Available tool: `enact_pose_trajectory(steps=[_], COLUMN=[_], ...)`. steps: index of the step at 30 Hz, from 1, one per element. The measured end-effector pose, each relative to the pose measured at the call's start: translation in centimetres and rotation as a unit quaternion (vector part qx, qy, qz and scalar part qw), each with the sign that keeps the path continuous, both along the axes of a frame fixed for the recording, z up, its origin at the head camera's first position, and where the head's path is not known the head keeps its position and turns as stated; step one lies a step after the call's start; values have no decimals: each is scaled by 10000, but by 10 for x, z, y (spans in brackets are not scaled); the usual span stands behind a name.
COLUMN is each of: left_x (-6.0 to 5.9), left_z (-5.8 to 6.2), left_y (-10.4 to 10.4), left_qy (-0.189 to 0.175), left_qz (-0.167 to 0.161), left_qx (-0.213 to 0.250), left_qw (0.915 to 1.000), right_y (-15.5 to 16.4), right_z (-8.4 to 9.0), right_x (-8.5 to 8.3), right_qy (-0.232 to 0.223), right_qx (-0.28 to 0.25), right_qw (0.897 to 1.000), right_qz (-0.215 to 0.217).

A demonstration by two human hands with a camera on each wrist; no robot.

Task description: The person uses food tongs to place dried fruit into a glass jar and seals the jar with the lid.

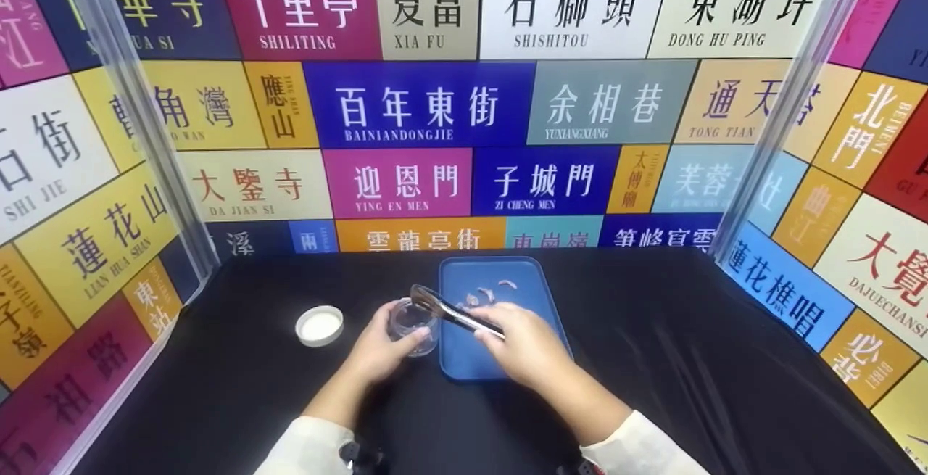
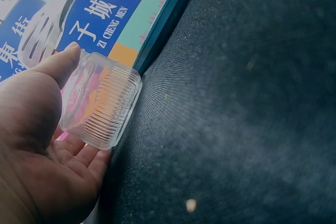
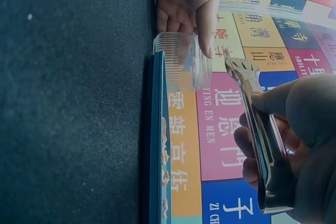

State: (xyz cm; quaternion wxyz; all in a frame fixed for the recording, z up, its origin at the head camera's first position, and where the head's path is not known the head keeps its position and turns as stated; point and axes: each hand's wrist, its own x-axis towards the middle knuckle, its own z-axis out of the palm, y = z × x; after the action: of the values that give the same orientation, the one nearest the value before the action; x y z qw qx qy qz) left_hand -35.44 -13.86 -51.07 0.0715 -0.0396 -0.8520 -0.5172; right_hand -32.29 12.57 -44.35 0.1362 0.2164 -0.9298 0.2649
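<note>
My left hand (image 1: pixel 383 341) grips a clear ribbed plastic jar (image 2: pixel 107 103), thumb on one side and fingers on the other. The jar's open mouth faces up at the left edge of a blue tray (image 1: pixel 464 368). In my right hand (image 1: pixel 525 344) is a pair of metal tongs (image 3: pixel 257 140), held between thumb and fingers. Their slotted tips are over the jar mouth in the head view; a tiny pale bit shows at the tips in the right wrist view, too small to identify. Several small pinkish curved pieces (image 1: pixel 486 294) lie on the tray; their kind is unclear.
A round white lid (image 1: pixel 320 325) lies on the black tablecloth (image 1: pixel 239 388), left of the jar. Panels with printed Chinese place names (image 1: pixel 420 101) stand behind the table and along both sides, with clear upright strips (image 1: pixel 156 127) at the corners.
</note>
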Motion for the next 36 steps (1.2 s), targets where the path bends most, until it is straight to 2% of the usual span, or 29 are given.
enact_pose_trajectory(steps=[9,13,21,28,36], left_x=[-1,-1,-1,0,0], left_z=[-1,-1,-2,-2,-1], left_y=[0,0,0,1,0], left_qy=[-17,-24,54,63,15], left_qz=[43,48,13,31,33], left_qx=[-124,-120,31,-10,0], left_qw=[9999,9999,10000,10000,10000], right_y=[0,1,22,47,65], right_z=[0,0,-2,-3,-2], right_x=[0,-1,-21,-38,-45], right_qy=[-355,-342,-192,-535,-1095], right_qx=[-18,-52,-140,-246,-46], right_qw=[9991,9990,9979,9929,9862], right_qz=[-226,-270,-605,-1035,-1245])
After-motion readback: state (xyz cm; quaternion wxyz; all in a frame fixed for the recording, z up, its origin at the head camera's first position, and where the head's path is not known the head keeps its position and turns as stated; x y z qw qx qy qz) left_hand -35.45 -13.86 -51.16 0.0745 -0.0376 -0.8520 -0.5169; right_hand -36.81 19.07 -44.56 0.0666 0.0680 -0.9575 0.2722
